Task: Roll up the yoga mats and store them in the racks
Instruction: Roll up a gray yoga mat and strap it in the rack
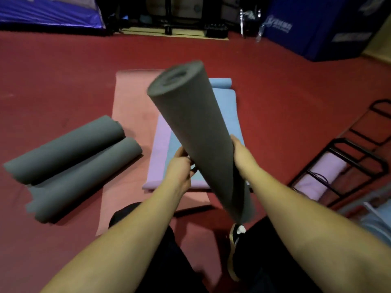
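Red floor (63, 70): two grey rolls (69, 157) (side by side), pink mat (131, 115) flat, black rack (347, 166).

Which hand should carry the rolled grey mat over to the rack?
Right, probably. The right hand grips the rolled grey mat on the black rack's side; the left hand appears to pinch a dark strap.

No text can be read. The blue pad (317, 28) at the far right carries a white logo with lettering and a pale label below it, both too blurred to make out. The blue banner (48, 11) at far left shows only blurred white shapes.
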Demonstrator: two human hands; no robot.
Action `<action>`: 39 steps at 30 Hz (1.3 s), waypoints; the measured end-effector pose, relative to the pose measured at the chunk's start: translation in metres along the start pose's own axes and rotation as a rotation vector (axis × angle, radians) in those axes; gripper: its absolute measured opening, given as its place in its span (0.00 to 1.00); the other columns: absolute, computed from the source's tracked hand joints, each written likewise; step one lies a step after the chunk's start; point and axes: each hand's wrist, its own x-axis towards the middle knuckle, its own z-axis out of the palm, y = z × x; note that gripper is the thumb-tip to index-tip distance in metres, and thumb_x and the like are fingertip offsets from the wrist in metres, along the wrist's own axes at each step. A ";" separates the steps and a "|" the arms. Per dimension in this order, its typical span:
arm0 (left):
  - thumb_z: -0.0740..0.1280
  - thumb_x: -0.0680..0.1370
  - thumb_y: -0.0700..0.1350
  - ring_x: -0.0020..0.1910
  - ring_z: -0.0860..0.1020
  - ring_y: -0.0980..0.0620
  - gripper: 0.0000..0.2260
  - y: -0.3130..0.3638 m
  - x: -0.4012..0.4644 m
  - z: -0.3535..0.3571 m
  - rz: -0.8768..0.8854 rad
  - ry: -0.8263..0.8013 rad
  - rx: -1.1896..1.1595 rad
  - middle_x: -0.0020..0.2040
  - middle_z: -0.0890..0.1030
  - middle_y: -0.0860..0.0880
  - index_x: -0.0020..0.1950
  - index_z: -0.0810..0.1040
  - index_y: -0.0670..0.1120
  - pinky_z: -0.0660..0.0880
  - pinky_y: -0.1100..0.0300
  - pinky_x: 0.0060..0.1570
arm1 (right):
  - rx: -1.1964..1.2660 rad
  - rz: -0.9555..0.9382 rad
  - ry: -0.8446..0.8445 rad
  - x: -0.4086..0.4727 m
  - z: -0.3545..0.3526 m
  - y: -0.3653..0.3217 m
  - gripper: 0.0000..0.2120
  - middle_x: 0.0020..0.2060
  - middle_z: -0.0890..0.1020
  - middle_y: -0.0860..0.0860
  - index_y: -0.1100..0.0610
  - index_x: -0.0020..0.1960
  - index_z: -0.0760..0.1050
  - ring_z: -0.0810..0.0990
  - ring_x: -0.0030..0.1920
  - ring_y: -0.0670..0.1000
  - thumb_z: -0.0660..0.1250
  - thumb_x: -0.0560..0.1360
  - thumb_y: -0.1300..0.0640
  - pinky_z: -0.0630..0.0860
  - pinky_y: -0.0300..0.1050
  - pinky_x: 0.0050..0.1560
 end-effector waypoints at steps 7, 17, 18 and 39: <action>0.53 0.73 0.28 0.40 0.76 0.52 0.25 -0.052 -0.010 0.014 -0.092 -0.086 0.120 0.46 0.85 0.55 0.60 0.79 0.48 0.69 0.58 0.39 | 0.374 0.278 0.090 -0.017 -0.020 0.069 0.13 0.42 0.78 0.48 0.54 0.46 0.76 0.74 0.41 0.48 0.57 0.82 0.49 0.70 0.43 0.41; 0.60 0.82 0.54 0.57 0.81 0.48 0.20 -0.058 -0.033 0.058 0.063 -0.183 -0.030 0.56 0.84 0.41 0.58 0.81 0.39 0.76 0.54 0.61 | 0.561 0.215 -0.069 -0.020 -0.057 0.091 0.29 0.50 0.86 0.51 0.57 0.59 0.79 0.83 0.53 0.49 0.62 0.75 0.33 0.74 0.46 0.63; 0.64 0.80 0.54 0.60 0.80 0.46 0.21 -0.065 -0.034 0.060 0.079 -0.190 -0.009 0.59 0.82 0.40 0.60 0.80 0.38 0.73 0.49 0.66 | 0.489 0.226 -0.025 -0.018 -0.062 0.099 0.31 0.54 0.85 0.52 0.57 0.61 0.79 0.81 0.57 0.51 0.65 0.72 0.32 0.71 0.50 0.67; 0.72 0.61 0.46 0.50 0.82 0.51 0.24 -0.039 -0.012 0.144 0.136 -0.272 0.864 0.49 0.84 0.52 0.57 0.78 0.55 0.78 0.49 0.58 | 0.881 0.005 -0.032 0.002 -0.115 0.098 0.13 0.37 0.86 0.53 0.59 0.46 0.81 0.84 0.38 0.49 0.59 0.82 0.58 0.79 0.42 0.41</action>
